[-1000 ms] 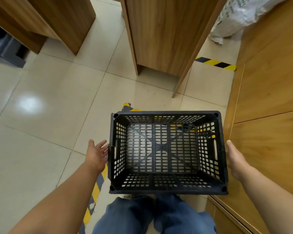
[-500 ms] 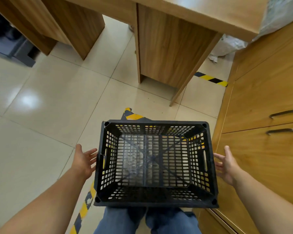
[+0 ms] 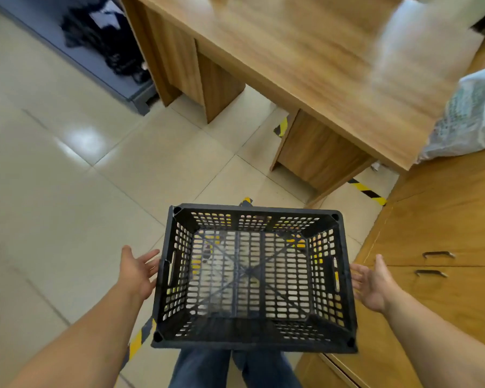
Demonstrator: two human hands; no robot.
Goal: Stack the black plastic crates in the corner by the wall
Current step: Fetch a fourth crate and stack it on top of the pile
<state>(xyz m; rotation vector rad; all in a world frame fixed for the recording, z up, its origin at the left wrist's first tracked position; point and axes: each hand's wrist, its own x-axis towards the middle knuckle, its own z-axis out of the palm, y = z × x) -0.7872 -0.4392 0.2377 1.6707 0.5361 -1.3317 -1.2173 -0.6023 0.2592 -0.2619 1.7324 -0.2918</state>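
Looking down from the head camera, one black plastic crate (image 3: 252,278) with perforated walls and a gridded bottom sits in the lower middle of the view, in front of the person's legs in blue jeans (image 3: 233,369). The tiled floor (image 3: 67,205) shows through its holes, and so does a strip of yellow-and-black hazard tape (image 3: 136,341) that comes out again at the crate's lower left corner. I cannot tell if the crate rests on the floor or on something under it. The left hand (image 3: 137,271) is beside the crate's left wall, palm turned to the slot handle, fingers spread and relaxed, grasping nothing; the fingertips are very near the rim, and contact cannot be judged. The right hand (image 3: 371,282) is just beside the right wall in the same released pose, palm facing the crate, apart from it. To the right of the crate stands a wooden cabinet (image 3: 437,275) with two metal drawer handles (image 3: 434,263). Beyond the crate a wooden desk (image 3: 305,63) crosses the upper part of the view, blurred, and a white plastic bag (image 3: 471,119) lies by its right end, near the cabinet top. At the upper left, something dark lies on a grey platform (image 3: 95,60) on the floor.
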